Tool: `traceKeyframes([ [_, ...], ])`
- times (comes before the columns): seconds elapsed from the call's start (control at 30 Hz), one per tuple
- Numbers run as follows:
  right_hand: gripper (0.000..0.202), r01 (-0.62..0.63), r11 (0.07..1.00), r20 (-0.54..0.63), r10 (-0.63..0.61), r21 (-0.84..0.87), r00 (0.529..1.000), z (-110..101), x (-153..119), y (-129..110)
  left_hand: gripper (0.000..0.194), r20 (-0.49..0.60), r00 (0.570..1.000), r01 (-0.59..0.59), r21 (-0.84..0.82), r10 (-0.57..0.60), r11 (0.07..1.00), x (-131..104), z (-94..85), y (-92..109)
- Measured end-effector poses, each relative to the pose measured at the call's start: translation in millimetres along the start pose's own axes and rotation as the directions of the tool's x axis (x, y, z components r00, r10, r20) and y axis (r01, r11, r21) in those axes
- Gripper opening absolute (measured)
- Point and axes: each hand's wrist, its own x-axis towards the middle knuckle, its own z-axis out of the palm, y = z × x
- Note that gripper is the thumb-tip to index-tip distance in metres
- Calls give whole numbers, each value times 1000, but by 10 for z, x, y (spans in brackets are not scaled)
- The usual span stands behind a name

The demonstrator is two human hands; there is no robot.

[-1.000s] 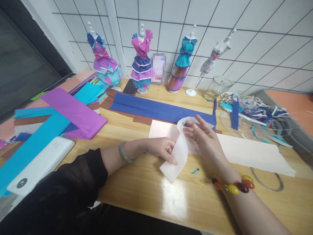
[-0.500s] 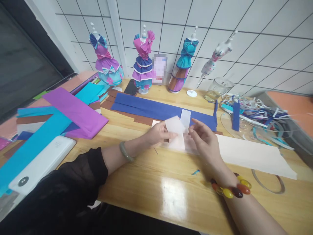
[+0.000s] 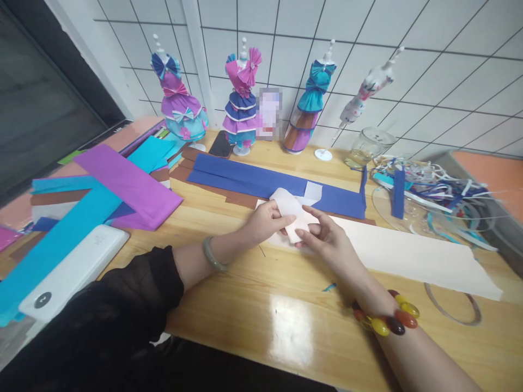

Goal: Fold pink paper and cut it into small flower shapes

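Note:
Between my hands is a small piece of pale pink crepe-like paper [image 3: 291,207], tilted above the work surface. My left hand [image 3: 265,222] pinches its left side, thumb on top. My right hand [image 3: 327,231] has thumb and fingers closed on its lower right corner, with the index finger stretched out along the edge. Beneath and to the right lies a long pale pink strip [image 3: 412,253], flat on the wooden table [image 3: 229,294]. Just behind my hands a folded blue strip [image 3: 249,179] lies with a small whitish piece [image 3: 314,191] on it.
Several small dress forms stand along the tiled wall, including a bare white one [image 3: 365,95]. A glass jar [image 3: 370,146] and a heap of scraps [image 3: 433,185] are at right. Purple paper [image 3: 131,188] and a white power bank [image 3: 77,272] lie left.
My right hand has come in to the left and now grips the paper's lower corner. The paper, spread wider before, now looks narrower and folded over.

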Motion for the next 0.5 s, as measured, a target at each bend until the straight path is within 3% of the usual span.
traceKeyframes([
  [0.17,63,16,1000,3,-16,14,1000,-32,10,16,35,44,999,12,-13,-11,1000,20,-3,27],
  [0.37,60,31,999,34,-31,22,999,-40,13,24,28,110,994,-9,111,-4,994,10,-32,11],
  [0.5,52,92,995,-29,-91,40,995,-41,31,55,29,121,993,-2,104,-11,995,10,-27,-9],
])
